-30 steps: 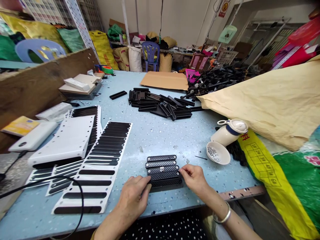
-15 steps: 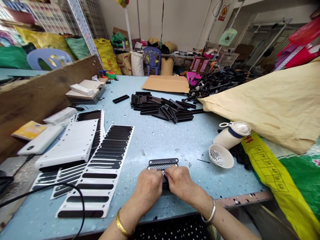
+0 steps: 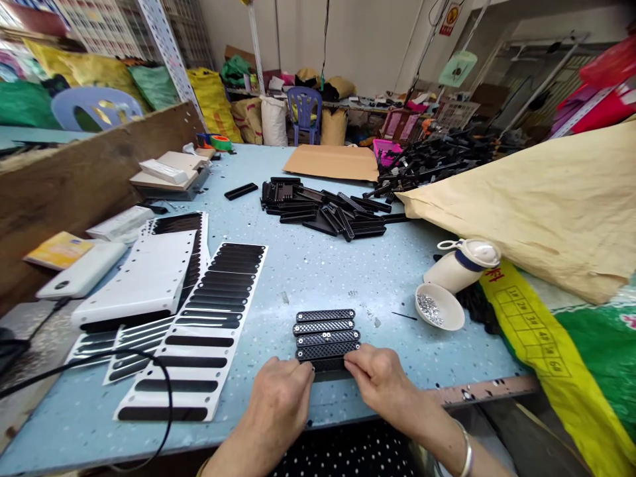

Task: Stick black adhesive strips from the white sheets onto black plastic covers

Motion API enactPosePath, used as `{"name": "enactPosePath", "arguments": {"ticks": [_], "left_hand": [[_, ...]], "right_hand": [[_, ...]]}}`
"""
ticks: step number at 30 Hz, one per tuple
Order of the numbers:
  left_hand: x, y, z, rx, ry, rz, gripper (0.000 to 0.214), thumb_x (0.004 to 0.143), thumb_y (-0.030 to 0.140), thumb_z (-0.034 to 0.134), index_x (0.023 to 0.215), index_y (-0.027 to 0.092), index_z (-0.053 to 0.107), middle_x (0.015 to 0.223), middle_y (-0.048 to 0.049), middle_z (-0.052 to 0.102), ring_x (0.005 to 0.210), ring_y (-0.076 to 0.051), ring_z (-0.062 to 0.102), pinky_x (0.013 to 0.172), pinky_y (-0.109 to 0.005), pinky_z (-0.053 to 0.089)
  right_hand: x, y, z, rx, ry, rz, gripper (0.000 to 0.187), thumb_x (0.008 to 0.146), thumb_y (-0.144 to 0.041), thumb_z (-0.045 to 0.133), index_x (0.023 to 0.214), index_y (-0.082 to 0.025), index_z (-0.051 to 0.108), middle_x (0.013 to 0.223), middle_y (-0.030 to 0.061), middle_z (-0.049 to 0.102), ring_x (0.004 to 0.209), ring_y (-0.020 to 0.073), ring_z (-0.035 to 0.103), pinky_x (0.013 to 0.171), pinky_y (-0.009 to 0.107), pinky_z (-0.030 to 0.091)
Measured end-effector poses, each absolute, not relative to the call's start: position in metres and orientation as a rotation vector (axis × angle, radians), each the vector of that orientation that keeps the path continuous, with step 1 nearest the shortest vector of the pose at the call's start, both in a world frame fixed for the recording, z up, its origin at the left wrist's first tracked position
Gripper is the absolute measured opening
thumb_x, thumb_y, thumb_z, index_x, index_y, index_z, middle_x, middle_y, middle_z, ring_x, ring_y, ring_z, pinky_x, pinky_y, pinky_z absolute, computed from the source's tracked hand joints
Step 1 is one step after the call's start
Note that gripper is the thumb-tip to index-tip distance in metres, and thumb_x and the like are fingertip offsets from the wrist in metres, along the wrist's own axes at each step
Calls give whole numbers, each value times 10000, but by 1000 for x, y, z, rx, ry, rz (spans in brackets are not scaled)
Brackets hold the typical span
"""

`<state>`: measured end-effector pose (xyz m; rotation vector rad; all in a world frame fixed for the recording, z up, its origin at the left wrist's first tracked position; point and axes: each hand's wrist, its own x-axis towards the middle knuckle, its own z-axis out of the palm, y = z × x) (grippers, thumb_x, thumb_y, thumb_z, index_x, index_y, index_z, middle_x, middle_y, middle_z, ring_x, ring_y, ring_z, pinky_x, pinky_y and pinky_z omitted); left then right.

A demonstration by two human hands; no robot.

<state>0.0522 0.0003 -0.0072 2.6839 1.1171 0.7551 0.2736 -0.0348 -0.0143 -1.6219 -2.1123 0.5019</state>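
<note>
Several slim black bars (image 3: 325, 326) with a diamond-textured top lie side by side near the table's front edge. Small silver rivet-like dots show at the ends of some, and two near the middle of one. My left hand (image 3: 284, 392) is closed, its fingertips at the left end of the nearest black bar (image 3: 328, 365). The fingers of my right hand (image 3: 380, 371) are pinched together at that bar's right end. What lies right under the fingertips is hidden.
Sheets of black strips (image 3: 199, 361) lie at the left, crossed by a black cable (image 3: 169, 391). Right are a white bowl (image 3: 453, 311) of small silver pieces and a cream lidded cup (image 3: 447, 271). A heap of black bars (image 3: 322, 212) lies further back.
Both hands have moved toward me and apart, from the middle of the row to the ends of the nearest bar. More of the textured bars now shows. The view has shifted slightly.
</note>
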Motion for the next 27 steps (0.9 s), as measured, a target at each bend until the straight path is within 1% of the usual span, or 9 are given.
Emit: {"name": "enactPosePath", "arguments": {"ticks": [6,9,13,16,18,20,22,24,27], "left_hand": [[52,-5,-22,2670,1204,803,287,933,87,411,730,193,585,564,-16,598,487,-185,566,517,-308,411],[50,-3,-24,2617,1193,829,251,940,97,417,801,182,608,593,-15,617,510,-183,592,527,-303,435],[44,-3,-25,2571,1157,925,181,949,123,447,973,143,625,629,-20,627,537,-185,597,537,-309,452],[39,-6,-27,2587,1100,982,239,947,83,455,1122,121,613,643,-16,611,550,-173,584,545,-304,448],[37,-9,-29,2648,1049,952,293,940,46,434,1159,127,611,649,-18,602,549,-170,575,540,-304,442],[36,-11,-31,2707,1013,914,316,933,27,410,1159,121,611,658,-26,607,548,-172,573,533,-309,440],[36,-13,-32,2746,992,887,325,928,19,397,1164,110,602,663,-31,611,547,-176,570,525,-315,436],[36,-15,-35,2767,994,871,339,921,6,390,1183,98,584,675,-34,614,555,-179,566,528,-323,434],[38,-19,-40,2777,1012,844,387,902,-24,385,1241,78,541,709,-42,615,584,-184,559,555,-341,442]], "right_hand": [[264,-43,-23,-1544,-2154,286,357,1002,-148,386,818,-152,692,658,42,598,556,157,543,535,276,338],[264,-42,-24,-1468,-2162,252,370,1012,-129,358,835,-133,683,644,38,586,549,152,527,529,276,341],[268,-44,-22,-1419,-2121,264,327,1007,-100,357,1018,-68,682,662,51,604,568,162,547,534,284,388],[271,-50,-21,-1384,-2098,263,327,1000,-87,368,1194,2,616,706,79,632,600,177,574,550,302,429],[272,-55,-22,-1361,-2134,261,349,991,-72,366,1255,13,578,718,84,632,618,184,578,562,314,445],[273,-60,-22,-1354,-2201,239,380,961,-38,353,1269,0,572,716,79,620,626,192,570,569,325,449],[274,-64,-21,-1360,-2286,197,448,901,13,332,1287,-2,559,736,88,616,646,205,567,576,339,449],[275,-67,-17,-1367,-2396,157,531,828,51,331,1319,14,530,774,109,619,673,220,567,583,352,446],[277,-68,-9,-1382,-2590,136,639,745,63,380,1379,43,462,813,127,619,701,230,556,609,370,435]]}}
